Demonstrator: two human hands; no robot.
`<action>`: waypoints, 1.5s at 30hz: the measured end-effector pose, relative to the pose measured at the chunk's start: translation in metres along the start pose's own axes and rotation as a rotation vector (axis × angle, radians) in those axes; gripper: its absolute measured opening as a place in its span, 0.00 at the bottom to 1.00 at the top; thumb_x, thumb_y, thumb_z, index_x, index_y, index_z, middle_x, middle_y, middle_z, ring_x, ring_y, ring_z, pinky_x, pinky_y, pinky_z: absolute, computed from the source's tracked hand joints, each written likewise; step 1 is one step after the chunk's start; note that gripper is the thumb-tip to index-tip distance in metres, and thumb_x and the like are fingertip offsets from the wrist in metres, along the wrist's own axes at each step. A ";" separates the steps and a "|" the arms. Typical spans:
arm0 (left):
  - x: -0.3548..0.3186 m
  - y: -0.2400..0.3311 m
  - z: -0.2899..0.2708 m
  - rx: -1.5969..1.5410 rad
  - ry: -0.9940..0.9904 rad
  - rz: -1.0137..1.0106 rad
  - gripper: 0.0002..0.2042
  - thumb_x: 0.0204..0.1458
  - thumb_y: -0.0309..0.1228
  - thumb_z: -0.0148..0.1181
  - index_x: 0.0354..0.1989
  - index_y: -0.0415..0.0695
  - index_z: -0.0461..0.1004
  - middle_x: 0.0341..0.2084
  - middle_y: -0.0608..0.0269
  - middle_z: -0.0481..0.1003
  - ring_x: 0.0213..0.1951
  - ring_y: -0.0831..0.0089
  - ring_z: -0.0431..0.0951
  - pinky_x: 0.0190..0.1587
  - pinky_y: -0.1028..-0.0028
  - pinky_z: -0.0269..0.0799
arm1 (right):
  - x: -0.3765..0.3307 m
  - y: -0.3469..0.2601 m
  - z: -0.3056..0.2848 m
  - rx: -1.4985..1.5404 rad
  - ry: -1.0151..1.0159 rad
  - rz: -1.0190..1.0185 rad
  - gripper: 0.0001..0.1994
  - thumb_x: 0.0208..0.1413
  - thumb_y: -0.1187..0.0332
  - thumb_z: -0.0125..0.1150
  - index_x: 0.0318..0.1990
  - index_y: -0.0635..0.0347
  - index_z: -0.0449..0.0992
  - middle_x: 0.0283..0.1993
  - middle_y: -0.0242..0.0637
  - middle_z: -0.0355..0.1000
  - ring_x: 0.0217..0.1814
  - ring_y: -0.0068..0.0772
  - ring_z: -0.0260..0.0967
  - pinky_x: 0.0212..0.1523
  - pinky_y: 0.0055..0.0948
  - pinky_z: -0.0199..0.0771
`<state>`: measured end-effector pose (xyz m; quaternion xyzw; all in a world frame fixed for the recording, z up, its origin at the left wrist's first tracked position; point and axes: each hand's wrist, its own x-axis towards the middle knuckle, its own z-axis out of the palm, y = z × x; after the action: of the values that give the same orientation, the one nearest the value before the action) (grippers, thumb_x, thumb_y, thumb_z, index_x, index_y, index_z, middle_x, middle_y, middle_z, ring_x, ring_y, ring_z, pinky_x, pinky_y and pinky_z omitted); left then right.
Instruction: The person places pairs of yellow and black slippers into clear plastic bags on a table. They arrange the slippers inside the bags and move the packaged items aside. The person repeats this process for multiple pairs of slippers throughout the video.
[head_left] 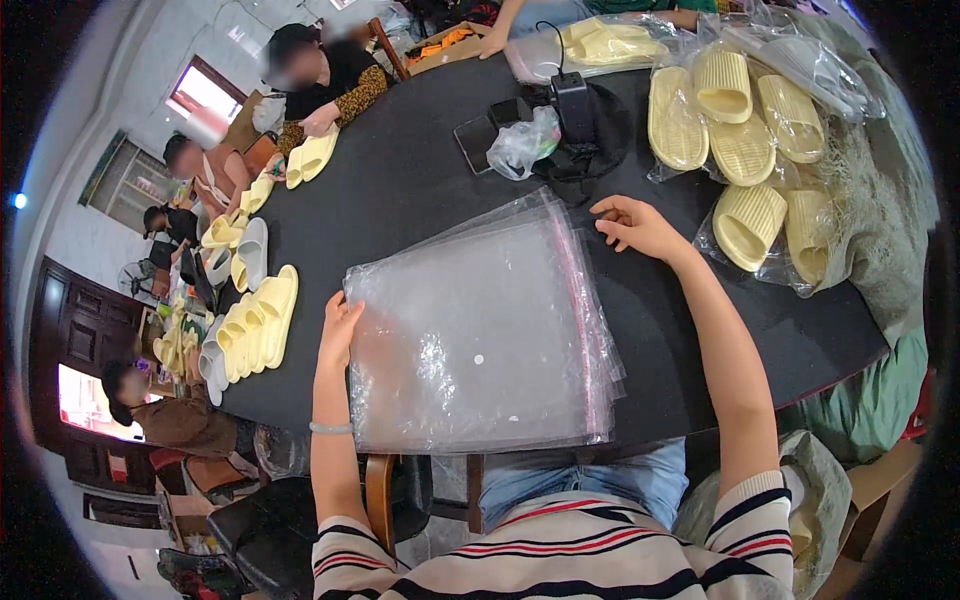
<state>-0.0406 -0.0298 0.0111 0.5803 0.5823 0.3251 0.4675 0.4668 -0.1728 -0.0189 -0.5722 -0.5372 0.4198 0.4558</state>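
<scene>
A stack of clear flat plastic bags, with a pinkish seal strip along the right side, lies in front of me at the table's near edge. My left hand grips the stack's left edge, thumb on top. My right hand hovers just beyond the upper right corner of the bags, fingers loosely curled and apart, with nothing in them. Pale yellow slippers packed in clear bags are heaped to the right of that hand.
The black table also bears a phone, a crumpled plastic bag and a black box-shaped device. Yellow slippers and grey slippers line its left edge. Several people sit along the left; another person's hand rests at the far edge.
</scene>
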 end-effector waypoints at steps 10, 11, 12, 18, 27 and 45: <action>0.024 -0.016 -0.024 -0.416 -0.267 -0.176 0.19 0.53 0.25 0.62 0.52 0.34 0.67 0.44 0.54 0.75 0.46 0.64 0.77 0.50 0.63 0.74 | 0.000 0.002 0.001 -0.003 0.010 -0.015 0.15 0.59 0.69 0.58 0.52 0.63 0.72 0.37 0.35 0.73 0.34 0.23 0.72 0.32 0.24 0.78; 0.028 -0.016 -0.023 -0.427 -0.260 -0.185 0.16 0.53 0.25 0.62 0.49 0.35 0.69 0.42 0.56 0.76 0.45 0.64 0.77 0.49 0.63 0.75 | 0.000 0.002 0.001 0.004 0.010 -0.018 0.15 0.59 0.69 0.58 0.52 0.63 0.72 0.37 0.35 0.73 0.34 0.23 0.72 0.32 0.24 0.77; 0.030 -0.018 -0.022 -0.442 -0.250 -0.196 0.13 0.53 0.24 0.62 0.45 0.36 0.71 0.40 0.57 0.77 0.43 0.65 0.78 0.47 0.63 0.75 | 0.002 0.003 0.001 0.009 0.006 -0.021 0.15 0.59 0.69 0.59 0.52 0.63 0.72 0.37 0.35 0.73 0.34 0.23 0.72 0.32 0.24 0.77; 0.053 -0.014 -0.006 -0.506 -0.236 -0.127 0.11 0.52 0.24 0.62 0.43 0.39 0.71 0.38 0.58 0.77 0.40 0.65 0.79 0.44 0.62 0.77 | 0.003 0.005 0.002 0.013 0.009 -0.039 0.15 0.59 0.69 0.59 0.51 0.63 0.72 0.37 0.36 0.73 0.33 0.23 0.72 0.31 0.24 0.78; 0.055 0.002 0.011 -0.515 -0.259 -0.114 0.13 0.54 0.25 0.60 0.47 0.38 0.70 0.40 0.58 0.76 0.41 0.68 0.78 0.46 0.65 0.76 | 0.002 0.002 0.002 0.026 0.049 -0.007 0.16 0.58 0.67 0.59 0.52 0.63 0.72 0.38 0.38 0.74 0.32 0.23 0.72 0.29 0.23 0.77; 0.047 -0.016 -0.009 -0.285 -0.364 0.301 0.39 0.52 0.18 0.56 0.71 0.45 0.44 0.60 0.54 0.65 0.59 0.65 0.67 0.61 0.69 0.62 | -0.012 -0.028 0.020 -0.379 -0.276 -0.204 0.11 0.52 0.61 0.65 0.39 0.55 0.76 0.30 0.30 0.75 0.31 0.25 0.73 0.34 0.28 0.72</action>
<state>-0.0494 0.0162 -0.0086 0.6376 0.3444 0.3596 0.5878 0.4397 -0.1831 0.0038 -0.5275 -0.7185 0.3373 0.3027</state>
